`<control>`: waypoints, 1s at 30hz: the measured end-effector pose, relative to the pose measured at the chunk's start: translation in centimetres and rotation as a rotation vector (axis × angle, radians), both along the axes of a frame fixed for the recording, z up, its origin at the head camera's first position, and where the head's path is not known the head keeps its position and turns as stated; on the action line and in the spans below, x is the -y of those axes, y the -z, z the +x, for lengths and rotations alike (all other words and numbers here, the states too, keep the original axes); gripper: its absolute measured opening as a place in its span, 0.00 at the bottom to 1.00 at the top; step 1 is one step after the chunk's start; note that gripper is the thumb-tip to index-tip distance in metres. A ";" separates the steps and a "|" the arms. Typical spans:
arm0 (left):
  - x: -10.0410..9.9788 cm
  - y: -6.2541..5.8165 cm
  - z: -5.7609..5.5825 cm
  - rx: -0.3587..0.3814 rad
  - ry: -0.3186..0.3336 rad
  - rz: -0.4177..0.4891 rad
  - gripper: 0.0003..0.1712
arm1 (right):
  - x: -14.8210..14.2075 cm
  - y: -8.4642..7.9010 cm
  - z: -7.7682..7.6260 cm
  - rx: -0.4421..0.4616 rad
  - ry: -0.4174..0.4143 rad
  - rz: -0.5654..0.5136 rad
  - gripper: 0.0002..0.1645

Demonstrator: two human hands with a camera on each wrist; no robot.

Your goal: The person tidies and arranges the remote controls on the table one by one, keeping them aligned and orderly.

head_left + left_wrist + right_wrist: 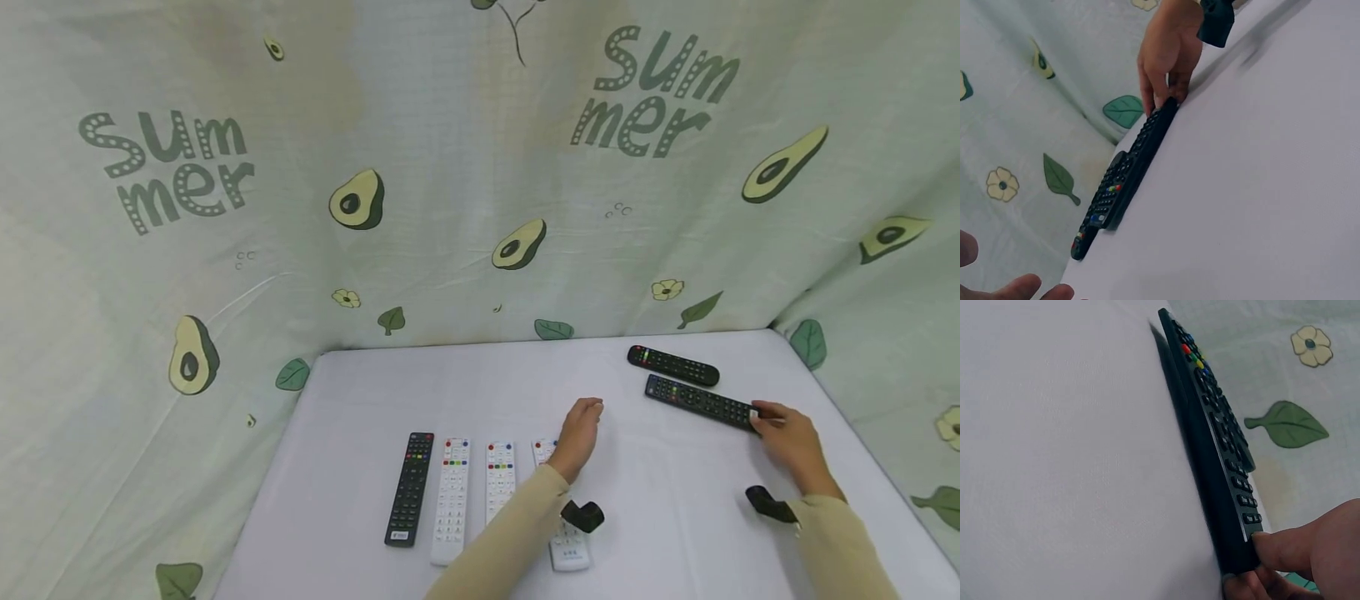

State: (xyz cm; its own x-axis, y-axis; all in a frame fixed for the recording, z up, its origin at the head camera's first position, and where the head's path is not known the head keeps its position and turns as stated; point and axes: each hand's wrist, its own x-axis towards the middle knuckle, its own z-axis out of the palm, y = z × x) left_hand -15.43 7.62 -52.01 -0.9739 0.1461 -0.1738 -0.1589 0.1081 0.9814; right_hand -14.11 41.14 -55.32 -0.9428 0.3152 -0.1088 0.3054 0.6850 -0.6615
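My right hand (787, 442) pinches the near end of a black remote control (697, 402) at the right of the table. In the right wrist view the thumb (1291, 549) lies on top of that remote, with fingers beneath its end. Just behind it lies a second black remote (672, 365), which it partly hides in the wrist views. My left hand (577, 437) is held over the middle of the table, holding nothing, its fingers extended. Under the left hand and forearm is a white remote (570, 552), partly covered.
Left of the left arm, two more white remotes (452, 500) (500, 479) and a black remote (410, 492) lie side by side, the nearer white one partly hidden by the sleeve. A white-covered table (345, 400) meets a printed curtain (435, 292) behind and at both sides.
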 end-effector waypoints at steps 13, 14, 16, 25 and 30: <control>-2.9 0.4 0.2 0.137 0.067 0.058 0.26 | -0.2 0.9 0.4 0.038 -0.006 -0.076 0.29; -3.1 0.4 0.3 0.144 0.075 0.057 0.27 | -0.2 0.9 0.5 0.038 -0.011 -0.074 0.29; -3.4 0.5 0.5 0.159 0.082 0.061 0.26 | -0.1 0.9 0.7 0.035 -0.022 -0.070 0.29; -3.9 0.8 1.2 0.175 0.094 0.055 0.30 | 0.5 0.6 1.2 -0.009 -0.075 -0.032 0.27; -4.1 1.2 1.2 0.182 0.106 0.053 0.32 | 0.8 0.5 1.4 -0.050 -0.113 0.004 0.25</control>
State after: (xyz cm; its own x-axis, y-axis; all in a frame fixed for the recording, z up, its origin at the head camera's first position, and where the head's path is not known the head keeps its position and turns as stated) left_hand -14.21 11.73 -53.22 -0.9057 0.2601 -0.3347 -0.3246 0.0824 0.9423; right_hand -12.68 40.31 -55.85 -0.9765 0.2069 -0.0600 0.1929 0.7159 -0.6710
